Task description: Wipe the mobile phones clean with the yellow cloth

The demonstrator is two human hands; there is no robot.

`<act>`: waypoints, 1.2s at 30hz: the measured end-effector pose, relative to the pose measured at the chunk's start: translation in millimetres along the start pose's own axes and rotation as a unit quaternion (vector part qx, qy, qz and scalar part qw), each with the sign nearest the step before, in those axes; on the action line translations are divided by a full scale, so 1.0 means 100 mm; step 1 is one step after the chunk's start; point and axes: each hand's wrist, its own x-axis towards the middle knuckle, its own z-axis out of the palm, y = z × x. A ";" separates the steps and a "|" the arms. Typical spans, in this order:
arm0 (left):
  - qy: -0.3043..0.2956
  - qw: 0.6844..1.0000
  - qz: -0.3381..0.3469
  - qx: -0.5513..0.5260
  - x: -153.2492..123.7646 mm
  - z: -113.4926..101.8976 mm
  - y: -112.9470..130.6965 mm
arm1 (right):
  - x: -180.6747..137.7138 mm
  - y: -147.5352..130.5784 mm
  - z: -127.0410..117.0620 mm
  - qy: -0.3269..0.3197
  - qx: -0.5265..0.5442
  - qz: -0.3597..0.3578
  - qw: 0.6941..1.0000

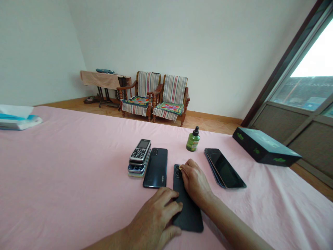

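Observation:
A dark smartphone (188,218) lies back up on the pink cloth, between my two hands. My left hand (156,215) rests at its left edge, fingers apart and fingertips on the phone's back; it is not wrapped round the phone. Near the phone's camera lenses (178,172), my right hand (194,180) is closed in a pinch. A small pale-yellow piece (180,167) shows at its fingertips, too small to name for certain. Just left lies a dark OPPO smartphone (157,168), beside a stack of keypad phones (140,152).
A green spray bottle (193,141) stands behind my right hand. To the right are stacked dark smartphones (226,168) and a black box (265,147). A white and blue packet (19,119) sits at far left. Two wooden chairs (169,93) stand beyond the pink-covered surface.

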 end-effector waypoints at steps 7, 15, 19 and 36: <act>-0.006 1.000 -0.008 0.009 0.02 -0.01 0.00 | -0.05 -0.02 -0.01 0.002 0.020 0.006 1.000; -0.019 0.999 -0.002 0.027 0.02 -0.02 0.02 | -0.02 0.09 -0.01 -0.004 0.095 0.003 0.995; -0.022 0.999 -0.006 0.035 0.03 -0.02 0.04 | 0.01 0.05 0.01 -0.013 0.106 -0.019 0.994; -0.022 0.999 -0.001 0.033 0.00 -0.01 0.00 | 0.06 0.30 -0.02 0.023 0.075 0.012 0.997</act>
